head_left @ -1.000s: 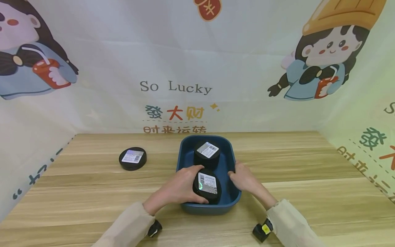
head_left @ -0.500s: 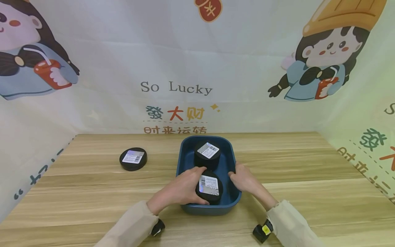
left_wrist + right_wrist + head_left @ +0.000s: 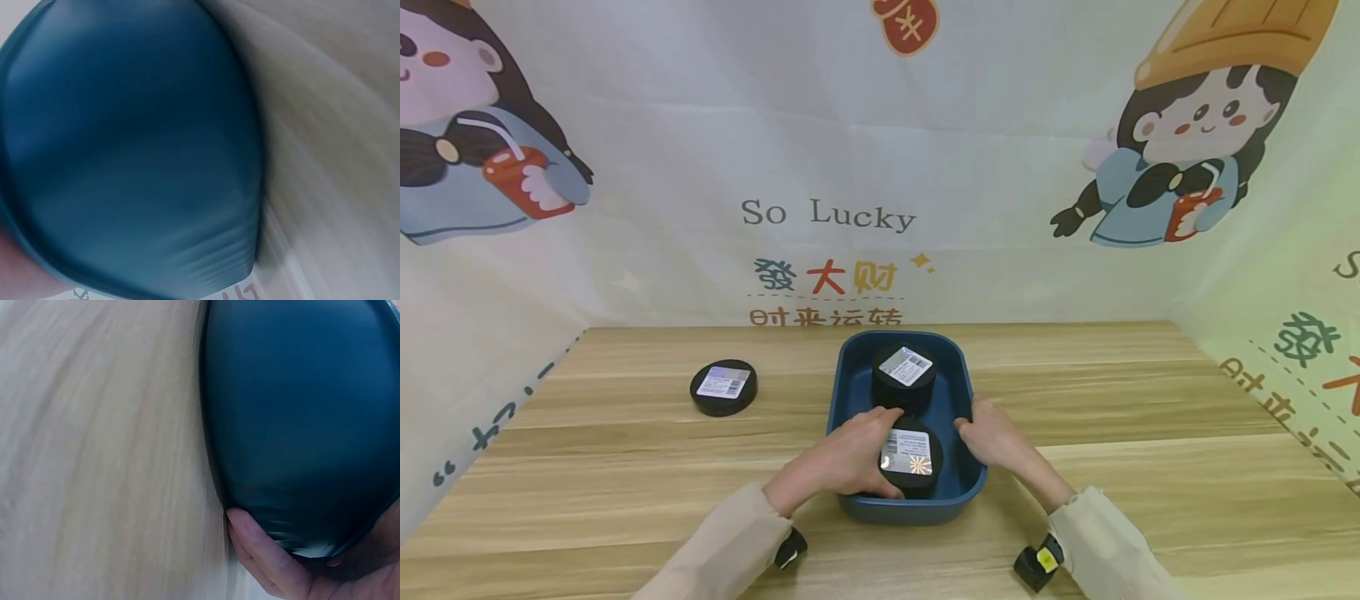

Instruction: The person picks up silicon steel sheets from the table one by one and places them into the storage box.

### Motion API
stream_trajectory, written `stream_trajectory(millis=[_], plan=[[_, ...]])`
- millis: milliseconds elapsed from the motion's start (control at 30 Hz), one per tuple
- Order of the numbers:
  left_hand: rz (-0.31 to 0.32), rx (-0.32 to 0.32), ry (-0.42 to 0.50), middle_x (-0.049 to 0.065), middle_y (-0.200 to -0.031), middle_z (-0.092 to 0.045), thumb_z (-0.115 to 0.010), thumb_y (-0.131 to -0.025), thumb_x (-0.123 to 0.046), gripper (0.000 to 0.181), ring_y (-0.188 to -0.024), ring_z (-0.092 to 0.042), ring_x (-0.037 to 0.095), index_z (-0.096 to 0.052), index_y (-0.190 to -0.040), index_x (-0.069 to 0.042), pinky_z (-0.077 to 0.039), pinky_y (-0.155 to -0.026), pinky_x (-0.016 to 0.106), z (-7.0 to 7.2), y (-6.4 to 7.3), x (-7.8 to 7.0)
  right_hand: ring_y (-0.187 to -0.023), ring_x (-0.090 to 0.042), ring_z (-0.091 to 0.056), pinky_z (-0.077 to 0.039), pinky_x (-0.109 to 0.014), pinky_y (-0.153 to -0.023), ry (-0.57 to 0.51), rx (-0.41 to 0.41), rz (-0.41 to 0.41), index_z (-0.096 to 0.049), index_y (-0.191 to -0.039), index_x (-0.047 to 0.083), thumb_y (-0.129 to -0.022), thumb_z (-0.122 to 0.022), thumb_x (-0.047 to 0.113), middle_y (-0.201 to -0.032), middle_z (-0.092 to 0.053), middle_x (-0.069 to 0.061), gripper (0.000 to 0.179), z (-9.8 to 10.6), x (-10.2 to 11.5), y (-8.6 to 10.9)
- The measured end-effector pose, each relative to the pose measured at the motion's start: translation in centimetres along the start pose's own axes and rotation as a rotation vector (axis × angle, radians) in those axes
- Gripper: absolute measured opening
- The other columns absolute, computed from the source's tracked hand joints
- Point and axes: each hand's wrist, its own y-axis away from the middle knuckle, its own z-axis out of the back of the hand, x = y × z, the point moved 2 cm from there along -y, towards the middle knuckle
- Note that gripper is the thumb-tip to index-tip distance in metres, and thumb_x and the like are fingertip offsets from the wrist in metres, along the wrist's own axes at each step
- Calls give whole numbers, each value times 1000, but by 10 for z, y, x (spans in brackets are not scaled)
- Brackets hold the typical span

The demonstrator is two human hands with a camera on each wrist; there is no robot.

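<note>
A blue box point(image 3: 906, 515) with rounded corners stands on the wooden table. Inside it, at the near end, lies a black disc point(image 3: 906, 483) with a white and silver label facing up. My left hand point(image 3: 853, 454) reaches over the box's left rim and grips this disc, thumb on the near side and fingers on the far side. A taller black round piece point(image 3: 902, 392), or a stack, sits at the box's far end, its label up too. My right hand point(image 3: 996, 433) holds the right rim, thumb over the inside and fingers along the outer wall point(image 3: 300, 425).
Another labelled black disc point(image 3: 722, 388) lies on the table point(image 3: 1075, 375) to the left of the box. A printed cloth backdrop point(image 3: 1015, 167) rises behind the table and along both sides.
The left hand and the disc in its grip have shifted slightly right and towards the near end, and the disc sits a little lower. My right hand stays on the rim.
</note>
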Motion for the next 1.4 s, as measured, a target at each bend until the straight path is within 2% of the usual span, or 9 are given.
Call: stream_trajectory(millis=[400, 667, 933, 1400], plan=[[30, 48, -26, 18, -107, -53, -83, -56, -22, 82, -94, -53, 29, -43, -119, 10, -44, -81, 41, -3, -2, 1, -90, -34, -55, -46, -43, -77, -25, 13, -11, -45, -107, -17, -82, -46, 3, -99, -55, -29, 31, 0, 2, 1], [62, 83, -19, 17, -110, -52, -83, -58, -22, 81, -97, -52, 28, -42, -121, 10, -44, -83, 41, -3, -2, 0, -86, -33, -55, -46, -42, -75, -31, 10, -11, -45, -105, -17, -82, -46, 2, -96, -55, -28, 30, 0, 0, 1], [28, 73, -29, 17, -107, -52, -83, -57, -20, 80, -96, -53, 27, -42, -119, 10, -43, -84, 38, -4, -3, 0, -86, -32, -54, -47, -42, -75, -35, 15, -24, -45, -106, -17, -82, -45, 3, -98, -55, -28, 31, -1, 0, 1], [33, 125, -8, 18, -118, -47, -81, -62, -22, 85, -106, -46, 28, -36, -129, 6, -40, -91, 40, -1, -3, 1, -85, -32, -55, -47, -42, -74, -32, 8, -5, -45, -104, -16, -82, -46, 3, -96, -56, -27, 30, 1, 1, 0]])
